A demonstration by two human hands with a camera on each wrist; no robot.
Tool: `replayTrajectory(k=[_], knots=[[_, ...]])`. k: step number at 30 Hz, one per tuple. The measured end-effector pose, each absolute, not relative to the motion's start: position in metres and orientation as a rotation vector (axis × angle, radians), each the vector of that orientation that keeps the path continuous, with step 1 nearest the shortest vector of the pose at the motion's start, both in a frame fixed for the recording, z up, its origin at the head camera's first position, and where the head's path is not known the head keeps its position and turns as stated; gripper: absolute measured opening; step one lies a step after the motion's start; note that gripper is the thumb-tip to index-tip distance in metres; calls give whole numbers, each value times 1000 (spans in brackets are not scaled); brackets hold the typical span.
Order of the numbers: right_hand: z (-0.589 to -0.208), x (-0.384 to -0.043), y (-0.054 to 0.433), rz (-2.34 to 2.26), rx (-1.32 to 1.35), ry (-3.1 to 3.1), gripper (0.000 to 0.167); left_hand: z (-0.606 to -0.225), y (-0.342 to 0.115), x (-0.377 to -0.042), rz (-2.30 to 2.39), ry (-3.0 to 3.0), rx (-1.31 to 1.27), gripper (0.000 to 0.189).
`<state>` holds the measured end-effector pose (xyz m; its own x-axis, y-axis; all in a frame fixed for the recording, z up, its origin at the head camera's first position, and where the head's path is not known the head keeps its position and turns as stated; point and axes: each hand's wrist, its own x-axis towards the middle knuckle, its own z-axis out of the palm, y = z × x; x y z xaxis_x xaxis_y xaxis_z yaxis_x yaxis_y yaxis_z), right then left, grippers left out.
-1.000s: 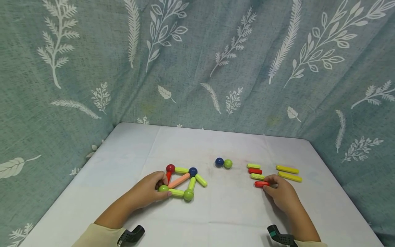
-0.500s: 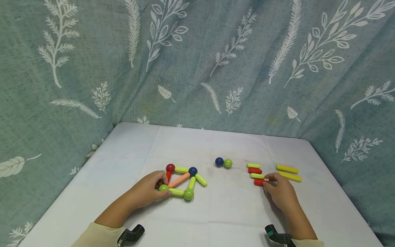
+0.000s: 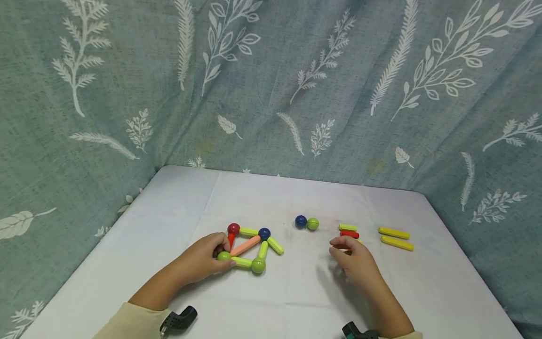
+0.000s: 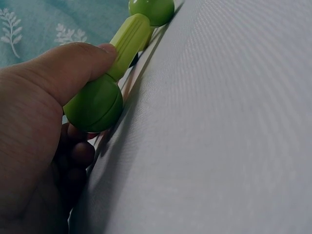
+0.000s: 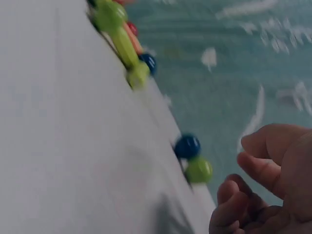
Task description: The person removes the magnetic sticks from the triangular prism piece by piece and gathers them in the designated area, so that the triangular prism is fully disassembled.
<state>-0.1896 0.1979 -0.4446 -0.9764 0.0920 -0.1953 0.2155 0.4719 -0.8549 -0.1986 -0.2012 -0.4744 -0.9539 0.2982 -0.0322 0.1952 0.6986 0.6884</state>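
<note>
Shifting toward nine o'clock, the right hand (image 3: 356,259) now shows thumb and finger parted with nothing visible between, so it seems free; the left hand (image 3: 205,259) pinches the green ball (image 3: 224,256) at the eight o'clock corner of the joined rod shape (image 3: 245,247).

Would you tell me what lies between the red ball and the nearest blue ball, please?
The head view shows a light green rod between the red ball and that blue ball.

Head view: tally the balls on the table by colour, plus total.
Red ball: 1
Blue balls: 2
Green balls: 3
Total: 6
</note>
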Motion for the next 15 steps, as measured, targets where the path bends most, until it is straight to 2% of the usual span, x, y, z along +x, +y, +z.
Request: replayTrajectory(k=[8,15], knots=[[-444,-183,140,-1475,-67,2477,18,-478,-202,-201,1120,2753,400,37],[-449,-190,109,-1377,-126,2527,29,-477,-200,-200,1122,2750,402,36]])
